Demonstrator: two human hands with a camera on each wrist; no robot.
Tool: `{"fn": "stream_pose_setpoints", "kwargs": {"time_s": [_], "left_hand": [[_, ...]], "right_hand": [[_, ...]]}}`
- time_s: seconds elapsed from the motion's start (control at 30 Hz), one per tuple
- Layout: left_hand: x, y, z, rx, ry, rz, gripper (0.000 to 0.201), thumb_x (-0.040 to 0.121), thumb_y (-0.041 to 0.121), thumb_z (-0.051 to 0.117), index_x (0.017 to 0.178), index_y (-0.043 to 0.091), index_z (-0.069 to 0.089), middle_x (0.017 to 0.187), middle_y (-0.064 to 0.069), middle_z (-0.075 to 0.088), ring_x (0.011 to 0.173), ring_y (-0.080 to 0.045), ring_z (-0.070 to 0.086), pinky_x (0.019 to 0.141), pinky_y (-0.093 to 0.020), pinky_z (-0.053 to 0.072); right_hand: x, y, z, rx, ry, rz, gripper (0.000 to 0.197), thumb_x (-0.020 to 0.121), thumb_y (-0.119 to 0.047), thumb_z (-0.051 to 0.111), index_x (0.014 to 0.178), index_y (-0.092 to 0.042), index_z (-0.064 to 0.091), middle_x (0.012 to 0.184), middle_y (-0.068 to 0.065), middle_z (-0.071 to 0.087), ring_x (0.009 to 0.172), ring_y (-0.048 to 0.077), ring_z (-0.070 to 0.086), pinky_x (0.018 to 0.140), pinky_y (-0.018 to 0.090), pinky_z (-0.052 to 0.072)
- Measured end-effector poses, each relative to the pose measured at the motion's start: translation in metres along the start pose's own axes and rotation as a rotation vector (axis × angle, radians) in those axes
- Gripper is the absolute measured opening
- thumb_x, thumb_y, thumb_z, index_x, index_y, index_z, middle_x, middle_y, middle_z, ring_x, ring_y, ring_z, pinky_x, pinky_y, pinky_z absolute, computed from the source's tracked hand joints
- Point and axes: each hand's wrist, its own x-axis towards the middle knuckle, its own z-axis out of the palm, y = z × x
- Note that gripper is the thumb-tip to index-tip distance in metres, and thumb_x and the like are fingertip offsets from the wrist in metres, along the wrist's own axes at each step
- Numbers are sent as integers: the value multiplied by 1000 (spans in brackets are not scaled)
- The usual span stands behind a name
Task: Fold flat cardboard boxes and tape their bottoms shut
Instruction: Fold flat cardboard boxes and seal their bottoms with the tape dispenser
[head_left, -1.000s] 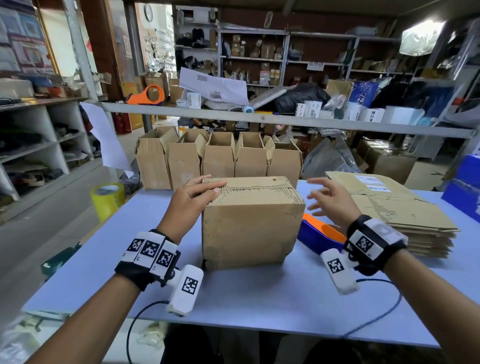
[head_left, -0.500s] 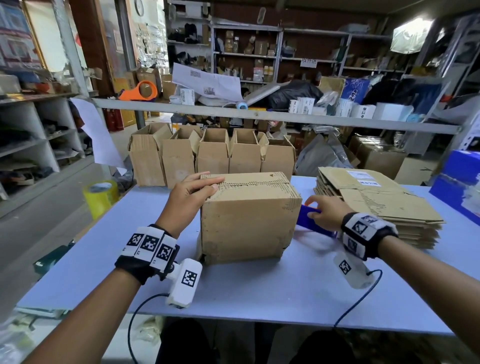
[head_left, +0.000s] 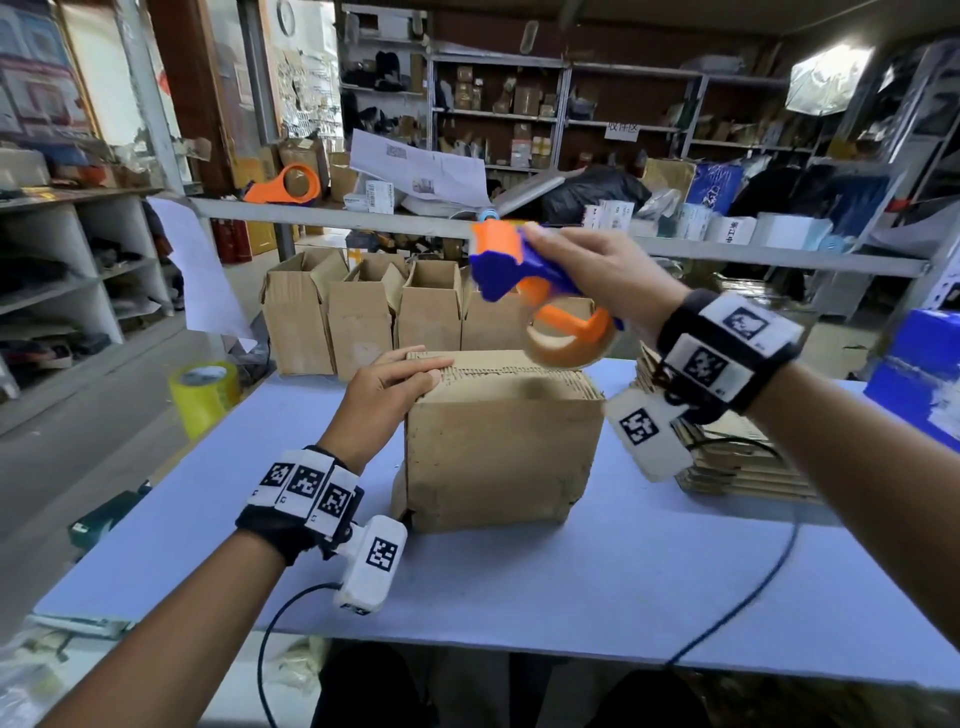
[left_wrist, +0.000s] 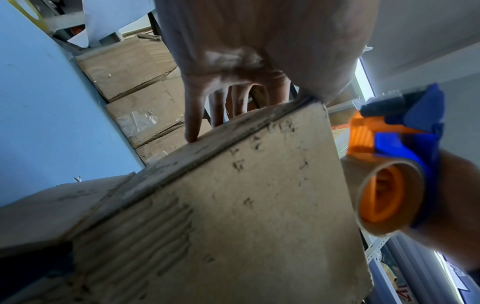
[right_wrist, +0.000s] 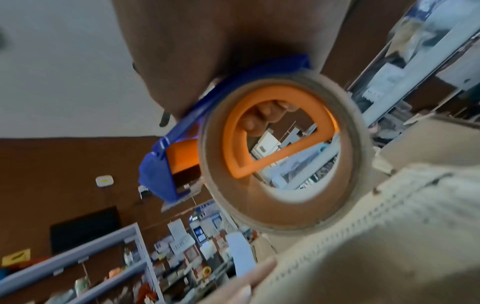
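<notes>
Right wrist alone shows fingers (right_wrist: 262, 117) curled through the tape dispenser (right_wrist: 259, 148); left hand (head_left: 384, 395) rests flat on the box (head_left: 498, 457).

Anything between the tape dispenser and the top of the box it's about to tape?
Nothing visible. The tape dispenser, gripped by the right hand, hangs in open air above the box. The left hand presses on the box's top left edge, beside the path rather than under the dispenser.
</notes>
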Motion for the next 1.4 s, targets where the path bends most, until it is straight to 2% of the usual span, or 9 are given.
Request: {"fn": "stream_pose_setpoints", "kwargs": {"time_s": [0.1, 0.23, 0.37, 0.47, 0.6, 0.8, 1.03, 1.23, 1.4], "left_hand": [[-3, 6, 0, 17, -21, 20, 27, 99, 12, 58, 120, 17, 73, 140, 2, 54, 130, -11, 51, 104, -30, 46], [-2, 16, -8, -60, -102, -145, 40, 100, 46, 50, 124, 22, 71, 145, 4, 52, 129, -16, 51, 107, -46, 43], [7, 30, -11, -70, -116, -110, 78, 103, 61, 12, 104, 23, 80, 142, 11, 57, 136, -7, 41, 114, -44, 25], [12, 43, -5, -76, -87, -107, 72, 100, 65, 21, 93, 26, 81, 123, 11, 70, 132, -9, 46, 115, -45, 23], [16, 48, -2, -6, 29, -79, 34, 96, 39, 51, 73, 22, 70, 106, -3, 70, 109, -15, 59, 109, -42, 39], [21, 51, -16, 317, 78, 97, 37, 99, 10, 49, 63, 19, 54, 108, -1, 57, 83, -9, 52, 69, -25, 37], [16, 42, -26, 355, 53, 123, 39, 105, 26, 45, 69, 20, 59, 105, 1, 59, 82, -6, 52, 73, -29, 42], [11, 26, -61, 267, 113, 50, 39, 106, 29, 44, 97, 3, 72, 114, -10, 65, 108, -29, 60, 105, -51, 45], [-2, 26, -39, 65, -47, 111, 42, 86, 55, 63, 80, 18, 44, 121, 10, 71, 120, -2, 59, 104, -38, 45]], "right_hand": [[8, -3, 32, -120, -83, -13, 58, 97, -64, 53, 87, -9, 72, 77, 3, 64, 71, 14, 56, 72, 33, 40], [15, 0, 45, -147, -109, -44, 58, 97, -64, 51, 91, -11, 74, 81, 12, 69, 72, 16, 57, 74, 34, 39], [17, 1, 46, -169, -111, -99, 58, 99, -62, 50, 94, -10, 74, 88, 14, 71, 75, 20, 59, 74, 34, 41], [17, 1, 45, -177, -111, -98, 61, 99, -62, 50, 91, -6, 71, 86, 16, 70, 73, 20, 57, 73, 35, 39], [16, 1, 43, -186, -117, -101, 59, 98, -65, 50, 89, -10, 72, 85, 14, 69, 72, 17, 56, 73, 34, 39], [17, -8, 40, -341, -77, -157, 48, 95, -68, 50, 72, -30, 67, 73, -7, 65, 70, 12, 58, 65, 32, 40], [17, -15, 26, -443, -143, -196, 52, 96, -66, 52, 72, -22, 66, 74, 2, 63, 69, 15, 56, 64, 33, 37], [15, 3, -22, -418, -88, -157, 48, 97, -61, 55, 81, -19, 71, 78, 3, 66, 72, 16, 58, 69, 33, 40], [12, 18, -24, -267, -39, -125, 47, 99, -55, 55, 81, -15, 71, 67, -2, 62, 61, 7, 53, 68, 31, 39]]}}
